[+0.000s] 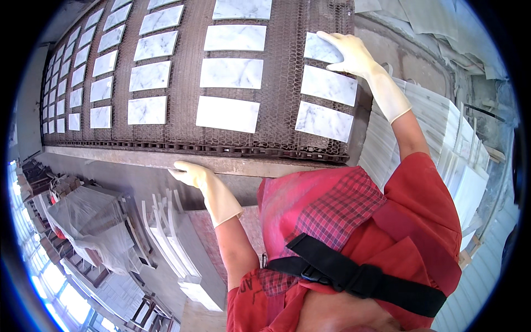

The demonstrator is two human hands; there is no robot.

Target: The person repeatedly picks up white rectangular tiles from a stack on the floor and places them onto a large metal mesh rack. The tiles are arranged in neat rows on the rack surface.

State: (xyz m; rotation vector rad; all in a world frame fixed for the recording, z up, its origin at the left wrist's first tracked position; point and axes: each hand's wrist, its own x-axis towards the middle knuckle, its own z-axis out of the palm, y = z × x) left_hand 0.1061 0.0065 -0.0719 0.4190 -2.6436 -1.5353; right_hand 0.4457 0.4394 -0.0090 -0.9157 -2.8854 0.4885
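Note:
Rows of white marble tiles with grey veins lie on a brown wire-mesh conveyor belt [282, 83]. My right hand [354, 54], in a cream rubber glove, reaches over the belt's right end. Its fingers are spread over the right part of a marble tile [319, 48], touching it. Two more tiles, a middle one [329, 85] and a near one [324, 121], lie in the same column. My left hand [193, 174], gloved alike, rests against the metal side rail [238, 166] at the belt's near edge. Its fingers point left, slightly apart, with nothing seen in them.
A drive chain [221, 150] runs along the belt's near side. Stacked pale slabs [420, 122] stand to the right. White strips [168, 238] and a plastic-wrapped stack [91, 221] are on the floor side at lower left. A red checked apron [343, 205] covers my front.

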